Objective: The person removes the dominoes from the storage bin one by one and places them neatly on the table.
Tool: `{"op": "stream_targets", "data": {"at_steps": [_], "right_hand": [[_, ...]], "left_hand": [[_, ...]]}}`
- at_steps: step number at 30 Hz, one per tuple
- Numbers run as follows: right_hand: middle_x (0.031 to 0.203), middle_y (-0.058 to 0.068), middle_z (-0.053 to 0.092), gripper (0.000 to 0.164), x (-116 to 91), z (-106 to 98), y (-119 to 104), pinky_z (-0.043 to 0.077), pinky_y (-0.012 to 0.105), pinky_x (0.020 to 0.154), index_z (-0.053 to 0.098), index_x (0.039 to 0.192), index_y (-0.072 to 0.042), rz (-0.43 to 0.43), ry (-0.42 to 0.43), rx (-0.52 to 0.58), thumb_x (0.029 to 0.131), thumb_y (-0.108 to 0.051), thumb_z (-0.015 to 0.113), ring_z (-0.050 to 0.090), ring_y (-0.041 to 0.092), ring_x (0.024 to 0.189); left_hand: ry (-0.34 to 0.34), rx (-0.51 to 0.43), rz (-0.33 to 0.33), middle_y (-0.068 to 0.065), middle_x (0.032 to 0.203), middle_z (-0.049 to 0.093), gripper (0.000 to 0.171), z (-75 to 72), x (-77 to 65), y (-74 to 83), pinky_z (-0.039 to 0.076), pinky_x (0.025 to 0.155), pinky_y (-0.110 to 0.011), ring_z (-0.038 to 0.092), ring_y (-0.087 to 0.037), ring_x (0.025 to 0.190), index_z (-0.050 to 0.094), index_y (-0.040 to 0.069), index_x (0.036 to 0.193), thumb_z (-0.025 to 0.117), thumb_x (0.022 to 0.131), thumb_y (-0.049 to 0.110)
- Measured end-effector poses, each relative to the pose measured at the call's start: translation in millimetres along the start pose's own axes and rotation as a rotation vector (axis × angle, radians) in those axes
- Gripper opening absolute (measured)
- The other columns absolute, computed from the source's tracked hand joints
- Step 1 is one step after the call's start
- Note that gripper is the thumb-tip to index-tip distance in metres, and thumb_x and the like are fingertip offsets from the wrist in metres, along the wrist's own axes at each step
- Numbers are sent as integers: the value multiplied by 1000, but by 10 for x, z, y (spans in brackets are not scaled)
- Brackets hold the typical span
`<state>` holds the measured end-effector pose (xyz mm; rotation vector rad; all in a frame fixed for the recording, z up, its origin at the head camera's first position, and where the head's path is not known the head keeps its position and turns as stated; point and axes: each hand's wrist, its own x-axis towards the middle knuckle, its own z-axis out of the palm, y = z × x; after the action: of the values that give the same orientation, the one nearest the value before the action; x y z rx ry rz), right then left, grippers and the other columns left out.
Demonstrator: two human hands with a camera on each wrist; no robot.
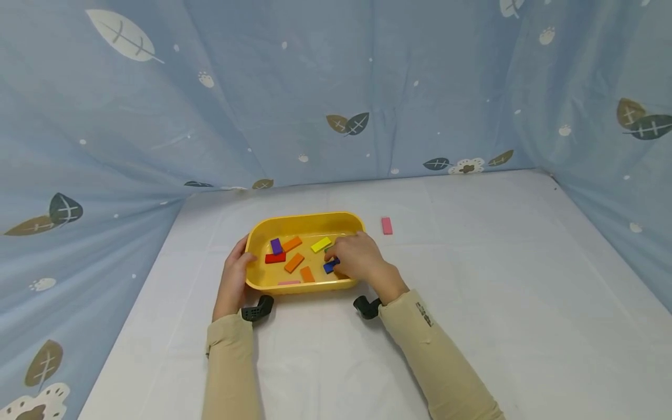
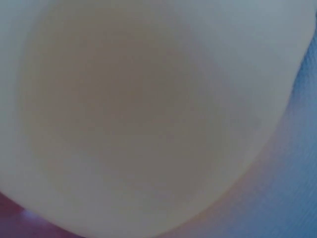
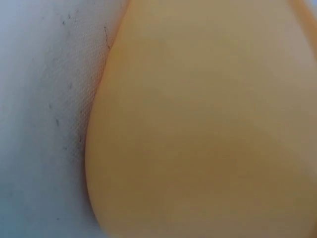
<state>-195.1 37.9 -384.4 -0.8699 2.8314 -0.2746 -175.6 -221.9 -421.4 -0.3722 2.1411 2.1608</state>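
A shallow yellow tray [image 1: 304,224] holds several small coloured blocks. My left hand [image 1: 232,283] grips its left end, thumb over the rim. Over the tray's right end, my right hand [image 1: 361,256] reaches down with bent fingers around a blue block [image 1: 329,268]; whether it is pinched I cannot tell. A green block [image 1: 328,249] shows partly beneath those fingers. Beside them lies a yellow block [image 1: 321,244]. Further left are a purple block [image 1: 276,246], a red block [image 1: 275,258] and orange blocks [image 1: 294,263]. The tray's yellow wall [image 3: 198,124] fills much of the right wrist view.
A pink block [image 1: 387,226] lies on the white tablecloth [image 1: 499,280], right of the tray. Another pink block [image 1: 289,283] shows at the tray's front wall. Dark wrist devices [image 1: 257,309] sit by both cuffs. A blue leaf-print curtain [image 1: 294,87] borders the table behind and at the sides.
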Motion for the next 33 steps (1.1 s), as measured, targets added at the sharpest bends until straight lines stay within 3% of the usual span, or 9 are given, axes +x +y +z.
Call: {"op": "stream_targets", "data": {"at_steps": [15,26,33], "right_hand": [[89,-9,63,24,33,8,-31,31,26,63,68,101,-23,17,28,-70,77,-22,68,48,10,71],[69,-13,56,6,54,31,-25,29,27,61,68,81,-22,23,46,-45,78,-28,66,46,11,63],[75,-10,60,19,59,41,-5,31,27,65,65,93,-20,55,78,26,82,-34,61,47,11,67]], "left_hand": [[12,-5,8,2,141,29,55,-7,2,10,36,96,-34,37,-22,117,33,25,138,36,86,8],[17,1,-11,2,141,28,55,3,-8,16,33,98,-36,36,-23,119,33,26,138,36,86,9],[24,15,-18,3,141,28,55,-8,8,10,35,97,-34,37,-22,117,33,26,138,36,86,10]]}}
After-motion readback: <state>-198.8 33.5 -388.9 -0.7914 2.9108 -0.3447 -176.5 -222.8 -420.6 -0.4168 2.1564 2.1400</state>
